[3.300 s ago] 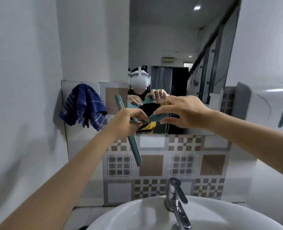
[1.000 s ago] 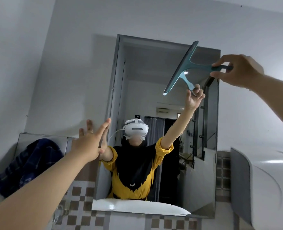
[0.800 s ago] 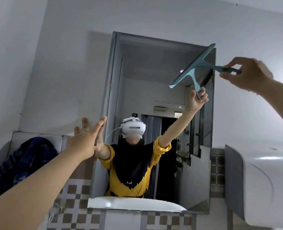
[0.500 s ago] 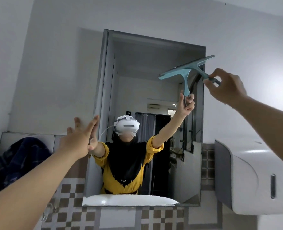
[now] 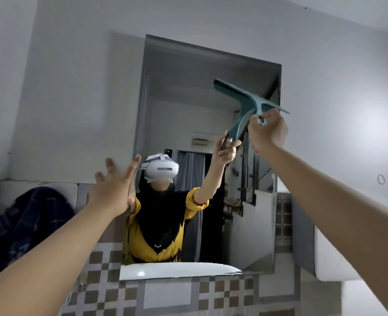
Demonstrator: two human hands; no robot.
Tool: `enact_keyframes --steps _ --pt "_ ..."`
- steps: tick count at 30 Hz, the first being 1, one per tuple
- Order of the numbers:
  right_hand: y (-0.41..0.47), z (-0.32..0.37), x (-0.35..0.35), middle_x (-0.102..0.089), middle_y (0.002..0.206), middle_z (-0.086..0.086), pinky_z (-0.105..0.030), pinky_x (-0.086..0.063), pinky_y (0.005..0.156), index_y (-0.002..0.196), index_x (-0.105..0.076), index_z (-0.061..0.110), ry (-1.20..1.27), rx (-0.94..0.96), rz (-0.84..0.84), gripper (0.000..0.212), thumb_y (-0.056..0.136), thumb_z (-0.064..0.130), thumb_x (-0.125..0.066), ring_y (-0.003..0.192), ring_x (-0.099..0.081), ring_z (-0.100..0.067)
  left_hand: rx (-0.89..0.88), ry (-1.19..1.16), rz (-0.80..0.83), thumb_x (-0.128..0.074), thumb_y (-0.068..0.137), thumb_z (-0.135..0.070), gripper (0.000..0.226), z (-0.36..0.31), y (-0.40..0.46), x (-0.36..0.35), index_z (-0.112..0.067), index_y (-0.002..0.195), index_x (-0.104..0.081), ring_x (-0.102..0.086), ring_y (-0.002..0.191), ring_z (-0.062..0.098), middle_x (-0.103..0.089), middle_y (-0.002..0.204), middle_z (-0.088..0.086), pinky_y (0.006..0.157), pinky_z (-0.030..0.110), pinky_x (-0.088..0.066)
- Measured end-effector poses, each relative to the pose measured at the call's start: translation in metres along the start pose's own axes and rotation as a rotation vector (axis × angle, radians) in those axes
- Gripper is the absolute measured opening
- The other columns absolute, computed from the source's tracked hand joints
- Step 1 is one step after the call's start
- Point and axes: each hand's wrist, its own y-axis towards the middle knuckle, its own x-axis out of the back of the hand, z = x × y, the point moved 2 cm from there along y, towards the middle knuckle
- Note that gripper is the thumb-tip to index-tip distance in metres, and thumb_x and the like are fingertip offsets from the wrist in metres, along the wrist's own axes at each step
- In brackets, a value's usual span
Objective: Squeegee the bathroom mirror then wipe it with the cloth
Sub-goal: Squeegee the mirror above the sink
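A tall frameless mirror [image 5: 179, 92] hangs on the white wall above the tiles. My right hand [image 5: 268, 131] grips the handle of a teal squeegee [image 5: 241, 96], whose blade slants across the mirror's upper right part. My left hand [image 5: 113, 190] is raised with its fingers spread, at the mirror's left edge; whether it touches the glass I cannot tell. A dark blue checked cloth [image 5: 24, 226] hangs on the wall at the lower left, apart from both hands.
A white dispenser box [image 5: 325, 258] juts from the wall just right of the mirror's lower corner. Brown and grey patterned tiles [image 5: 165, 297] run below the mirror. A person in yellow and black shows in the reflection.
My right hand has brought the squeegee down and left, and its blade has tilted from nearly level to slanting down to the right. The left hand has stayed spread by the mirror's left edge.
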Motion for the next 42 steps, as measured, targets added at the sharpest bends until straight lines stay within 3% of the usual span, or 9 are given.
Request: enact_keyframes --steps 7,13,16,18,24,29,35,38,42 --pt "-0.04 0.032 -0.04 -0.048 0.073 0.006 -0.05 -0.058 0.069 0.086 -0.044 0.016 0.205 -0.168 -0.103 0.012 0.091 0.021 -0.054 0.066 -0.06 -0.021 -0.003 0.007 0.001 -0.057 0.084 -0.015 0.107 -0.001 -0.005 0.003 -0.05 0.135 0.03 -0.03 0.126 0.052 0.009 0.152 0.026 0.082 0.049 -0.053" --pt "-0.089 0.06 -0.075 -0.047 0.073 0.01 -0.032 -0.052 0.06 0.096 -0.047 0.012 0.317 -0.173 -0.059 0.011 0.093 0.02 -0.054 0.061 -0.052 -0.011 0.003 -0.015 0.02 -0.06 0.086 -0.022 0.106 -0.003 -0.009 0.007 -0.047 0.135 0.031 -0.016 0.134 0.054 0.012 0.153 0.027 0.092 0.051 -0.047" --pt "-0.112 0.071 -0.089 -0.046 0.072 0.009 -0.009 -0.039 0.043 0.097 -0.044 0.012 0.336 -0.158 0.0 0.012 0.095 0.019 -0.053 0.056 -0.046 -0.003 0.009 -0.049 0.053 -0.062 0.087 -0.022 0.106 -0.003 -0.01 0.007 -0.048 0.137 0.028 -0.008 0.137 0.054 0.015 0.153 0.026 0.098 0.055 -0.044" --pt "-0.126 0.078 -0.097 -0.046 0.072 0.008 -0.006 -0.035 0.038 0.098 -0.043 0.01 0.348 -0.151 0.029 0.012 0.095 0.018 -0.052 0.053 -0.045 -0.002 0.01 -0.058 0.053 -0.061 0.088 -0.022 0.104 -0.003 -0.01 0.009 -0.048 0.138 0.026 -0.007 0.138 0.053 0.016 0.154 0.025 0.099 0.055 -0.043" --pt "-0.159 0.083 -0.115 -0.046 0.074 0.011 -0.01 -0.036 0.048 0.102 -0.045 0.011 0.317 -0.095 0.1 0.013 0.095 0.02 -0.052 0.06 -0.046 -0.001 -0.002 -0.064 0.041 -0.061 0.088 -0.025 0.103 -0.003 -0.009 0.006 -0.048 0.138 0.025 -0.008 0.138 0.054 0.016 0.154 0.025 0.098 0.056 -0.044" --pt "-0.172 0.063 -0.11 -0.05 0.073 0.016 -0.006 -0.038 0.046 0.097 -0.049 0.013 0.167 0.112 0.138 0.009 0.094 0.02 -0.055 0.057 -0.048 0.002 -0.064 -0.083 0.035 -0.059 0.089 -0.024 0.1 0.001 -0.009 0.005 -0.045 0.14 0.024 -0.007 0.136 0.058 0.016 0.152 0.029 0.098 0.056 -0.043" --pt "-0.143 0.026 -0.07 -0.059 0.075 0.01 -0.022 -0.038 0.051 0.111 -0.062 0.017 -0.129 0.337 0.193 0.025 0.092 0.032 -0.06 0.05 -0.046 -0.007 -0.101 -0.121 0.066 -0.056 0.091 -0.022 0.097 0.004 -0.012 0.005 -0.047 0.139 0.024 0.003 0.137 0.057 0.022 0.152 0.026 0.1 0.058 -0.04" --pt "-0.124 0.02 -0.054 -0.053 0.062 0.011 -0.018 -0.03 0.047 0.121 -0.063 0.018 -0.252 0.428 0.202 0.034 0.092 0.036 -0.06 0.045 -0.043 -0.006 -0.161 -0.168 0.067 -0.055 0.091 -0.031 0.094 0.014 -0.02 -0.004 -0.045 0.14 0.024 0.012 0.139 0.05 0.023 0.152 0.025 0.104 0.057 -0.037" --pt "-0.104 0.013 -0.042 -0.035 0.054 0.024 -0.017 -0.027 0.047 0.121 -0.065 0.021 -0.297 0.501 0.228 0.035 0.09 0.038 -0.062 0.045 -0.037 0.001 -0.185 -0.12 0.133 -0.069 0.08 -0.041 0.116 0.019 -0.03 -0.019 -0.044 0.136 0.033 0.027 0.137 0.04 0.036 0.147 0.022 0.109 0.058 -0.023"
